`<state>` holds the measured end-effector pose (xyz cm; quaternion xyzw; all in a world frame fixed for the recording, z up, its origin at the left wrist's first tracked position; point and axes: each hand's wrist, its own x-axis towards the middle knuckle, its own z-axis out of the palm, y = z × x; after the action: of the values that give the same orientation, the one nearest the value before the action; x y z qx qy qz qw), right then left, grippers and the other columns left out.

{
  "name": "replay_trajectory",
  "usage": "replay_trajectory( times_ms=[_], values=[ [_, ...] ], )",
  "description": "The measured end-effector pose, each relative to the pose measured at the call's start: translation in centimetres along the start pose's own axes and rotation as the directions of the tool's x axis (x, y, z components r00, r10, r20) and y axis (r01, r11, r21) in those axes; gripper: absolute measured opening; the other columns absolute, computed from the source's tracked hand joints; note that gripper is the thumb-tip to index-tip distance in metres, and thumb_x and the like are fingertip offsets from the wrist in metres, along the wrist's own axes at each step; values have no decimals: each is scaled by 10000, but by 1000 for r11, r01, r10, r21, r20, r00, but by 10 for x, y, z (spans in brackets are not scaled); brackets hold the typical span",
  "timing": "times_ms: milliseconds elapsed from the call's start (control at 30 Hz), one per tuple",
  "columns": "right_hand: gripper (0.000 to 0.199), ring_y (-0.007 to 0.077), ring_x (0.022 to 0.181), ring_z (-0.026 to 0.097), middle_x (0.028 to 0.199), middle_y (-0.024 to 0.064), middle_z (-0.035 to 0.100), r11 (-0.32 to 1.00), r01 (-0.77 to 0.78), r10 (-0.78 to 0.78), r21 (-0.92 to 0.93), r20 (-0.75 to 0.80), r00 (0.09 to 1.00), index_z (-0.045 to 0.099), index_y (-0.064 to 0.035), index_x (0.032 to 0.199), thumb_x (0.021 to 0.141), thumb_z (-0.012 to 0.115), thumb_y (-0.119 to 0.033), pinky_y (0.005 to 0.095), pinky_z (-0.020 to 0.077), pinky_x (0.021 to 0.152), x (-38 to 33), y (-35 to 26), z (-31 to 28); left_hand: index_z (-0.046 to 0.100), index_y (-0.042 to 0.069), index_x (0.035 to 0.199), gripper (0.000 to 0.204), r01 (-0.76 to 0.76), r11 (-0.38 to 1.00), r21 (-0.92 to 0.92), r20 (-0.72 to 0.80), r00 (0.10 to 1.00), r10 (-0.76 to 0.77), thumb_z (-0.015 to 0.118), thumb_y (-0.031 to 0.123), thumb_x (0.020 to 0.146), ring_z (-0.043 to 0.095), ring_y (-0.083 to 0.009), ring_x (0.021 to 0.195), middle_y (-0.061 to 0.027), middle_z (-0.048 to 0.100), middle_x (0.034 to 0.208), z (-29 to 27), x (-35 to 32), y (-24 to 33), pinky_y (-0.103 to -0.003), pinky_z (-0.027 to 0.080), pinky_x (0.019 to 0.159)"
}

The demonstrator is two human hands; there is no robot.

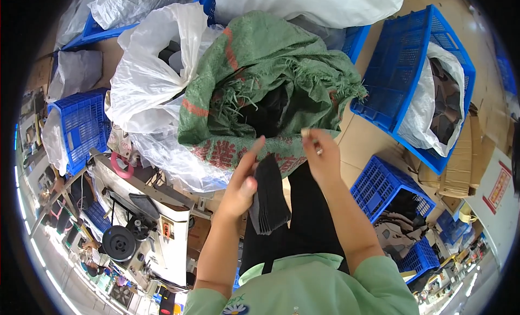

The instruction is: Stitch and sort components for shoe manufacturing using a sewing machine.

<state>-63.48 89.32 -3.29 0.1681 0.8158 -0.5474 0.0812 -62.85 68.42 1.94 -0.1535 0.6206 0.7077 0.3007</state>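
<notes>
My left hand (241, 187) is closed around a stack of black fabric pieces (269, 201). Their layered edges hang down in front of my dark trousers. Close to the near rim of a green woven sack (265, 39), my right hand (324, 157) is raised with its fingers curled together. Something small and pale shows at its fingertips, but I cannot make out what it is. The sack stands with its mouth gaping and frayed, marked by red stripes and red print. Dark material (268, 112) lies in shadow inside it.
White plastic bags (154, 76) bulge beside the sack on the left. A blue crate (395, 60) at the right holds a white bag of camouflage fabric (445, 98). Another blue crate (387, 179) stands nearer. A sewing-machine table (176, 223) is on my left.
</notes>
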Motion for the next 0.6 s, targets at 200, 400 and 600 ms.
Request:
replay_trajectory(
  times_ms=[200,400,600],
  values=[
    [174,219,885,596,928,67,633,882,378,-335,-281,190,923,695,-67,978,813,643,-58,321,477,771,77,-27,32,178,147,1542,1142,154,967,-205,-167,968,-190,521,848,709,579,-234,1074,-144,497,1309,5,11,-1,-366,519,865],
    [271,303,1062,548,1029,81,643,536,633,-303,-559,572,762,709,-115,1031,792,584,-127,401,461,899,140,-39,70,193,89,1531,1082,162,975,-151,-267,943,-198,548,771,770,432,-300,1308,-197,365,1471,-17,-8,-16,-408,383,1064],
    [343,349,1112,553,1119,102,655,730,587,-355,-349,540,763,682,-107,1138,824,545,-120,432,449,970,185,-48,83,234,25,1509,979,129,977,-169,-306,935,-176,528,692,856,393,-294,1333,-207,330,1492,-27,-3,-10,-393,330,1099]
  ],
)
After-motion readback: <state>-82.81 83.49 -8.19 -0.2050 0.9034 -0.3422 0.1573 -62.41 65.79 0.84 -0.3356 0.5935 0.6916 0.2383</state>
